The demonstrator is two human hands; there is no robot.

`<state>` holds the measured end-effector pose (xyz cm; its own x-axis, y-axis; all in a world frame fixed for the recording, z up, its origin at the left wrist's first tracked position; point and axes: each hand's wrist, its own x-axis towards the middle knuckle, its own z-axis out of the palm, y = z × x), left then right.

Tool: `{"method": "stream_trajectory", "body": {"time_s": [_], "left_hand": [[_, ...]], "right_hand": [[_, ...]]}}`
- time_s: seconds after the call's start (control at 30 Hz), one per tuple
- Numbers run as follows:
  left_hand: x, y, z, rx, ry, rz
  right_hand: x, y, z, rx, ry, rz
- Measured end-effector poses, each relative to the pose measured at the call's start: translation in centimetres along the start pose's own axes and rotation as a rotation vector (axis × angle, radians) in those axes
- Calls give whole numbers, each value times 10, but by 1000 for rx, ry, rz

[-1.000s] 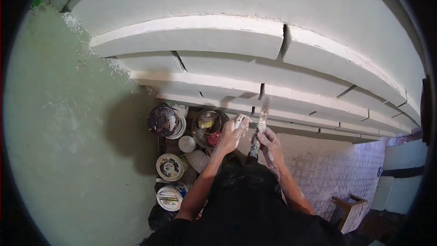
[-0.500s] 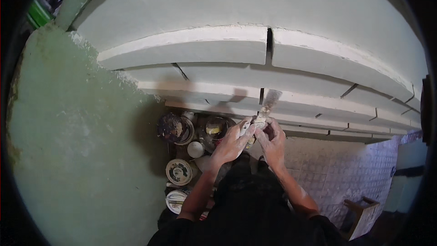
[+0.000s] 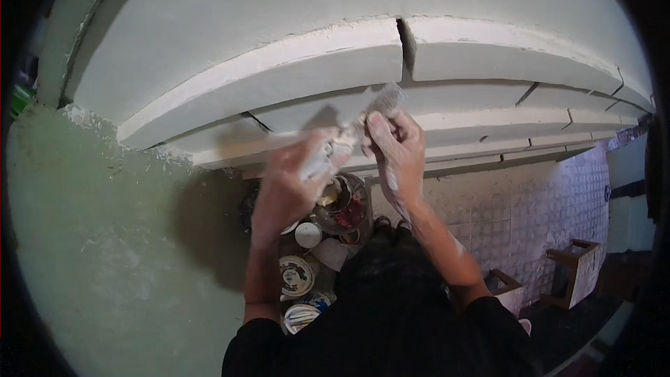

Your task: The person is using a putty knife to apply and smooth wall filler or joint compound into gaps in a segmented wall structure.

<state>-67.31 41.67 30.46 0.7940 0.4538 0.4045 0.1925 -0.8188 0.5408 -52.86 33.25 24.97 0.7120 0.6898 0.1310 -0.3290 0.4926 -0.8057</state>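
Note:
My right hand (image 3: 396, 153) pinches a flat, plaster-crusted tool with a greyish blade (image 3: 387, 96), like a scraper or brush, near the base of its blade. My left hand (image 3: 283, 181) is blurred, its fingers closed round a whitish thing at the tool's lower end, too smeared to identify. Both hands are raised in front of stepped, pale plaster ledges (image 3: 265, 84), which are crossed by dark gaps and grooves; whether the blade touches one I cannot tell.
A pale green wall (image 3: 112, 251) fills the left. Below are a round metal container (image 3: 349, 195), lidded buckets (image 3: 296, 278) and my feet on a tiled floor (image 3: 516, 216). Wooden stools or frames (image 3: 583, 272) stand at lower right.
Both hands and the tool have risen toward the upper ledges. The right hand's grip is nearer the blade, and the left hand has swung leftward. The view has shifted.

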Motion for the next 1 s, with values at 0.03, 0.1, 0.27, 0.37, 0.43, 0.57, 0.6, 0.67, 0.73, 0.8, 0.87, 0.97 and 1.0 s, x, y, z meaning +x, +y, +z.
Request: {"method": "stream_trajectory", "body": {"time_s": [0.03, 0.1, 0.27, 0.37, 0.43, 0.57, 0.6, 0.67, 0.73, 0.8, 0.87, 0.97, 1.0], "left_hand": [[12, 4, -11, 36, -66, -88], [26, 9, -23, 73, -143, -175], [47, 6, -34, 282, -102, -29], [56, 3, -42, 368, -146, -21], [59, 2, -42, 538, -85, -17], [67, 7, -33, 549, 1, 101], [71, 8, -34, 554, -57, 52], [73, 7, -32, 558, -120, 5], [72, 6, -30, 615, 7, 119], [76, 8, -31, 594, -52, 50], [78, 7, -30, 571, -110, -21], [78, 7, -29, 577, -50, 50], [80, 8, -30, 572, -81, 58]], "right_hand": [[4, 0, 7, 0, 10, 2], [13, 1, 17, 90, 100, -16], [21, 13, 23, 67, 130, -36], [24, 9, 29, 84, 137, -15], [28, 10, 26, 74, 140, -28], [33, 13, 23, 36, 164, -72], [34, 12, 23, 35, 171, -71], [36, 11, 22, -1, 163, -75], [37, 12, 23, -18, 169, -83], [38, 12, 24, -37, 174, -91], [39, 11, 26, 28, 237, -125], [38, 10, 27, 33, 250, -128], [38, 10, 27, 38, 245, -126]]}}
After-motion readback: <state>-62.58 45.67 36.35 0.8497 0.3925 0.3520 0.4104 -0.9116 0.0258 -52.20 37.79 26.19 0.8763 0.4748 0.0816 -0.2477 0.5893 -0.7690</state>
